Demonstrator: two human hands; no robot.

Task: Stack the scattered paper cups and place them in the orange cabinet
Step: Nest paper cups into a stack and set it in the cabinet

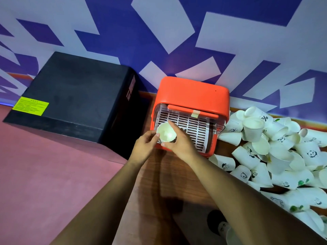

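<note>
**Cup at cabinet mouth, both hands on it**

Both hands hold one white paper cup (166, 132), mouth up, long axis roughly vertical, at the near-left corner of the small orange plastic cabinet (192, 92). Right hand (178, 140) wraps the cup's right side, index finger along the far rim. Left hand (144, 145) pinches the left rim with its fingertips. Cup sits over the white slatted rack (191, 128) in the open front; can't tell if it's touching. One cup or a nested stack: hidden. Loose pile of white paper cups (276, 152) lies well to the right, so the right hand is nearer.
</note>
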